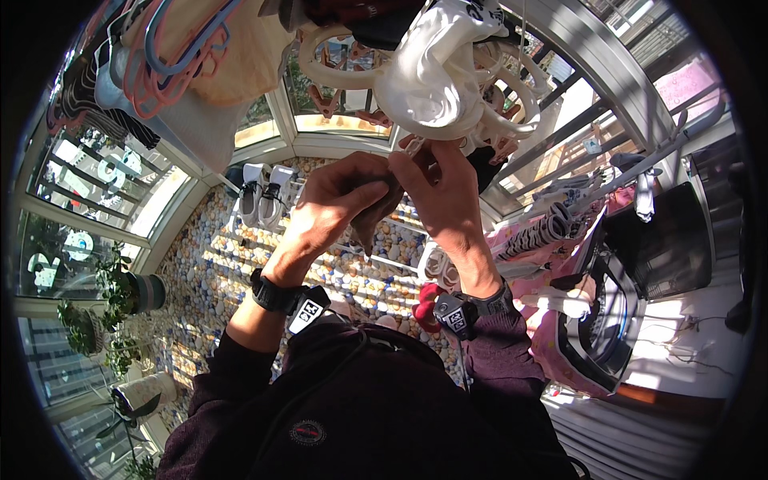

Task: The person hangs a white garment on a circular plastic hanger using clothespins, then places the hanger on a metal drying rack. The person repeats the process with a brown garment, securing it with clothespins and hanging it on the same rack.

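My left hand [345, 201] is closed around a dark brownish piece of cloth [375, 216] that hangs down below the fingers. Beside it, my right hand [441, 186] pinches a small clear plastic clip [414, 146] with thumb and fingers, close to the cloth's upper end. Whether the clip grips the cloth cannot be told. Just above both hands hangs a white ring-shaped drying hanger [342, 75] with several brownish-pink clips [324, 102]. A white cloth [429, 78] is draped over its front, and dark items hang behind.
Pink and blue hangers [180, 66] with clothes hang at upper left. Grey shoes [261, 201] stand on a rack above the pebble-patterned floor [240, 276]. Potted plants [144, 292] line the left windows. At right are small garments, a grey pole [660, 147] and an open washing machine [606, 312].
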Demonstrator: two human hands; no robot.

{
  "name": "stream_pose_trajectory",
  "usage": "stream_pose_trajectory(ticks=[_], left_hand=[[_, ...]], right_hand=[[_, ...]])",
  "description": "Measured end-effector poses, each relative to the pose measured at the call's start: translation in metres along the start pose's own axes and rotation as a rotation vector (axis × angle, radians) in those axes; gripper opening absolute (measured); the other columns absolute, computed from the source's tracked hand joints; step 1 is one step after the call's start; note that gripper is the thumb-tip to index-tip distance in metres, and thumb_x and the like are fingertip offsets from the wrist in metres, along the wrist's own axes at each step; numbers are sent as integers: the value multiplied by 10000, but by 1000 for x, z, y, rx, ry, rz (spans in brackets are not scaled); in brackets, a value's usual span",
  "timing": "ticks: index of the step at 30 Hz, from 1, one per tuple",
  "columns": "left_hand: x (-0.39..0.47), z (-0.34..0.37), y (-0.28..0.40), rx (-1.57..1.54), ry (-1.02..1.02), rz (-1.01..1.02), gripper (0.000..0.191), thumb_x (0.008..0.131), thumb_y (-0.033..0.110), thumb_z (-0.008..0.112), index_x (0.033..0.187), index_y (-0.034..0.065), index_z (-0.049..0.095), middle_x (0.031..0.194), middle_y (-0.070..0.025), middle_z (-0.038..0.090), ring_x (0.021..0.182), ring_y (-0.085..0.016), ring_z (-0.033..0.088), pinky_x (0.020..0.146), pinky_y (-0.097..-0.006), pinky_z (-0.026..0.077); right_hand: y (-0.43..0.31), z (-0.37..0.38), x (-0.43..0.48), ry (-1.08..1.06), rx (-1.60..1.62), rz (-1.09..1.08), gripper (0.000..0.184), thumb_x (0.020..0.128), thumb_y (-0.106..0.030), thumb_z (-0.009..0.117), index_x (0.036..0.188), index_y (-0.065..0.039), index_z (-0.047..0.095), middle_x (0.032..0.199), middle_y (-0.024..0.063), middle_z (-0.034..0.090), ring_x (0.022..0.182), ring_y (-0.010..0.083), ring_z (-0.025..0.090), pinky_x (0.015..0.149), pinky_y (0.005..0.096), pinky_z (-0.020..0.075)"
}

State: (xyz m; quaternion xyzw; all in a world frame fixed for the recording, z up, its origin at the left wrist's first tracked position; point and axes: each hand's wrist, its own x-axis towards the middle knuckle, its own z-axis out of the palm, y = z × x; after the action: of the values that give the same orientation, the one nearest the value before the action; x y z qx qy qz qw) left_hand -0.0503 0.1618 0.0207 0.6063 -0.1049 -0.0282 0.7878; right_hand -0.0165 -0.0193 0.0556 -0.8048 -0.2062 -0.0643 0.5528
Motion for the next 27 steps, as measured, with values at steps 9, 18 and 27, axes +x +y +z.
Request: stream_pose_trajectory(ticks=[9, 18, 27], left_hand=[[-2, -3, 3, 41, -40, -14, 216, 978, 89, 643, 1162, -24, 653, 1079, -67, 704, 981, -127, 647, 884, -276, 535], [-3, -4, -4, 23, 4, -93, 217, 987, 143, 647, 1142, -10, 645, 1030, -71, 700, 940, -115, 646, 847, -266, 535], [2, 6, -1, 22, -19, -40, 208, 991, 126, 634, 1142, -17, 631, 1040, -75, 702, 940, -111, 647, 847, -264, 534]], right_hand=[[4, -11, -5, 30, 92, -43, 240, 1048, -203, 562, 1186, -12, 610, 933, 118, 662, 806, 172, 587, 760, 315, 486], [15, -15, -6, 27, 210, 82, 262, 1068, -223, 531, 1155, 13, 602, 949, 94, 668, 850, 151, 561, 809, 311, 471], [9, -19, -8, 12, 172, 97, 240, 1061, -225, 557, 1090, 4, 621, 896, 68, 661, 824, 117, 544, 770, 289, 465]])
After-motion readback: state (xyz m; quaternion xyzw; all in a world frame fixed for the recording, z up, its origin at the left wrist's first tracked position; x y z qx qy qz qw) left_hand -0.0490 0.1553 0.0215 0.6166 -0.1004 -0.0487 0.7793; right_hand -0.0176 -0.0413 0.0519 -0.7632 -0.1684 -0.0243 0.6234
